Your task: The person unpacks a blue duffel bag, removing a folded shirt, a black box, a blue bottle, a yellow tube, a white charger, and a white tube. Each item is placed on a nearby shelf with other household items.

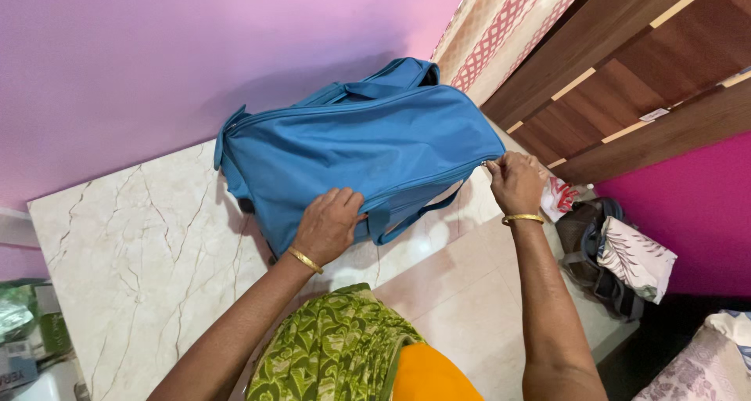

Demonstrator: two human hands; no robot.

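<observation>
Two hands work on one blue bag [360, 147] that lies on its side on a pale marble surface [141, 252], close against a pink wall [156, 49]. The left hand [328, 225] rests flat on the near edge of the bag, palm down, fingers spread a little and pressing on the cloth just beside a blue strap [407, 217] that hangs below the bag. It is not closed around anything; it only bears down on the fabric. A gold bangle [303, 260] sits on that wrist.

The right hand [515, 180] is at the far right corner of the bag, its fingers pinched together on the end of the zip line [438, 174] that runs along the lower side of the bag toward the left hand. The zip pull itself is too small to make out between the fingertips. A second gold bangle [522, 219] circles the right wrist.

Beyond the right hand, a wooden panel with light stripes [626, 80] rises at an angle, and a patterned curtain [501, 33] hangs above the bag's far end. Below and to the right of the right hand, other bags and a white patterned cloth [634, 256] are heaped on the floor, with a small red and white packet [559, 197] just beside the right wrist. Under both arms shows the person's green patterned and orange clothing [352, 354]. Far out past the left arm, some green packets [23, 323] sit at the edge of the view.
</observation>
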